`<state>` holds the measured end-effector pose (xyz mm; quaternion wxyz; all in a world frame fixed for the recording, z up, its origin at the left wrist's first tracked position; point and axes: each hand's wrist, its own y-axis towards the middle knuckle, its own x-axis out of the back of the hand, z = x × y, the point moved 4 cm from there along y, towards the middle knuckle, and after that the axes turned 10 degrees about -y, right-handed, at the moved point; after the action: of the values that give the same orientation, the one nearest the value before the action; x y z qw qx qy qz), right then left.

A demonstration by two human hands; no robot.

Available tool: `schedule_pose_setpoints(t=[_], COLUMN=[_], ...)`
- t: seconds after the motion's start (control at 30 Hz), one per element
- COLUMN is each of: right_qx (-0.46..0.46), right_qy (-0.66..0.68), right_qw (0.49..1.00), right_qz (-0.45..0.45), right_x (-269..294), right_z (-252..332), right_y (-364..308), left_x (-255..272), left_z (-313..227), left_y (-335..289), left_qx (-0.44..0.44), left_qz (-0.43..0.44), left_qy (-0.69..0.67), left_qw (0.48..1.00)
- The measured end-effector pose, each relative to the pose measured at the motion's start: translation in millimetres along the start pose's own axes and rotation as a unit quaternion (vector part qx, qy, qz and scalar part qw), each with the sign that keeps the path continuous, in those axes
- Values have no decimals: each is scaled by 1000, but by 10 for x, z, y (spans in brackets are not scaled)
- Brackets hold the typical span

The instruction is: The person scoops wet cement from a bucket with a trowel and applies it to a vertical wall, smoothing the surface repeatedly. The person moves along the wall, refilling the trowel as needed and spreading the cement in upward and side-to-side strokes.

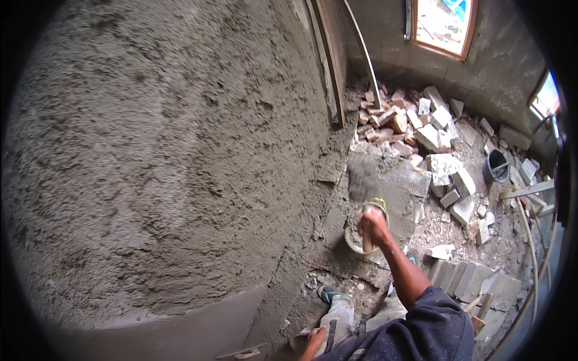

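My right hand (374,225) is closed around the wooden handle of a trowel (368,242), above a bucket (351,242) that stands on the floor by the wall. Beyond the fist, a grey patch smeared by motion looks like the trowel's blade, perhaps with mortar on it. My left hand (315,339) hangs low beside my left leg at the bottom edge. Its fingers are too small and partly hidden to read. To the left rises a wall (180,132) coated with rough, wet grey mortar. Along its bottom runs a smoother grey band (180,328).
Broken bricks and blocks (415,123) lie heaped in the far corner. A dark bucket (497,166) stands at the right. Pale blocks (472,280) are stacked beside my right leg. Boards (328,60) lean at the wall's far end. A wooden-handled tool (245,352) lies bottom left.
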<state>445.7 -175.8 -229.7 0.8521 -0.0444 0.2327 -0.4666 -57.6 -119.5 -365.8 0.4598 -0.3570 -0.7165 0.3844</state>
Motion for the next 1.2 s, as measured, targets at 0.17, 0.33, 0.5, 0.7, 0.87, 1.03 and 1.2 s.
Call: schedule_pose_setpoints(t=[0.17,0.33,0.5,0.7,0.87,1.03,1.2], right_qx=[283,481,427,437,-106,-287,-239], right_qy=[-49,-97,-271,-401,-494,-639,-652], right_qw=[922,714,691,801,863,713,701], right_qz=[-259,-499,-517,84,-10,-3,-161], right_x=[-328,-606,-1499,-2626,-555,1275,2031], right_z=[1903,3219,3363,838,-1392,-2719,-3905], right_y=[478,1313,2189,840,-125,-91,590], left_x=[237,389,526,191,-98,-446,-540], left_z=[73,3,-8,177,-253,-466,-296], left_y=[-164,-244,-126,-296,-261,-524,-401], left_qx=[-9,-11,-10,27,-11,-35,-49], left_qz=[-23,-38,-47,-54,11,-106,-129], left_qy=[-61,-83,-59,-71,-39,178,175], left_qw=[998,996,997,996,999,978,975])
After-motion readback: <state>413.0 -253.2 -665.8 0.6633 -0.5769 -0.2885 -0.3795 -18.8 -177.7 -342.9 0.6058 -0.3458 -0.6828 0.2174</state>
